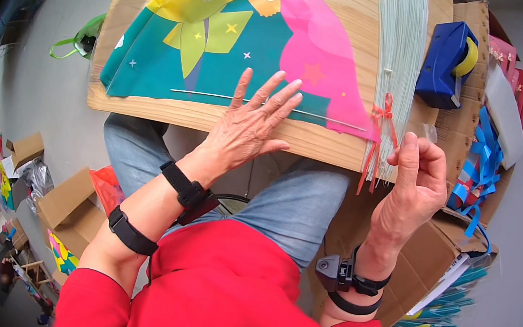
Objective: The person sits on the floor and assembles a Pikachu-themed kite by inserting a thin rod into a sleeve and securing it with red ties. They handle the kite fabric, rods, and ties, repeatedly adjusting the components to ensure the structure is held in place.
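Note:
A brightly printed sheet (225, 43) like a kite sail, in teal, pink and yellow, lies across the wooden table (353, 1). Along its near edge runs a thin pale rod (197, 93). My left hand (251, 121) rests flat over the rod and the sheet's near edge, fingers spread. Off the table's near right corner is my right hand (419, 170), its fingers curled in toward the raised thumb. Whether something small sits in that grip cannot be made out. Beside it lies a bundle of thin pale rods (399, 55), tied with red string (387, 114).
A blue tape dispenser (442, 65) with yellow tape stands right of the rods. Beyond it, a cardboard box (465, 136) holds blue ribbon (484, 156). Below sits another carton (425, 269) beside teal strips (442, 309). Open boxes (69, 202) stand on the floor at left.

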Motion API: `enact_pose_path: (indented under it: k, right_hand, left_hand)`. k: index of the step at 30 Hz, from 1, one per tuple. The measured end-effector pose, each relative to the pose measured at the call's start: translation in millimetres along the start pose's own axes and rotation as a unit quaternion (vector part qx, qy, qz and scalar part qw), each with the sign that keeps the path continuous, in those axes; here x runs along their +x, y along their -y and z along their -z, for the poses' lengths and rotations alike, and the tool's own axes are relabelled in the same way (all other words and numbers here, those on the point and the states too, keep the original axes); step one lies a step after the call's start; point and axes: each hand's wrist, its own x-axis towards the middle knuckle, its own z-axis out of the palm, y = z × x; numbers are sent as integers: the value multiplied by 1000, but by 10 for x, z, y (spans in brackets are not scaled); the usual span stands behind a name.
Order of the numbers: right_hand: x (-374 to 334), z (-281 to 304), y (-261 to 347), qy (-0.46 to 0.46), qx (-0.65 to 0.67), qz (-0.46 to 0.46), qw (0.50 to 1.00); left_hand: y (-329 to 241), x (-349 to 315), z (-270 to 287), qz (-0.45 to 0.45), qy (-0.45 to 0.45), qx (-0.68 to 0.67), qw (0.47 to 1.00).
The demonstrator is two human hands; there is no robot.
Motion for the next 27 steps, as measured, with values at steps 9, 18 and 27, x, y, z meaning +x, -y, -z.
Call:
enact_pose_path:
  k: [9, 18, 27]
  right_hand:
    - [45, 87, 6, -14, -19, 21, 1000]
    - [61, 307, 19, -39, 8, 41, 998]
    - [163, 465, 82, -103, 31, 75, 991]
  left_hand:
    - [61, 64, -97, -42, 59, 58, 996]
    - [69, 72, -98, -44, 64, 58, 995]
    - [58, 75, -69, -44, 67, 54, 995]
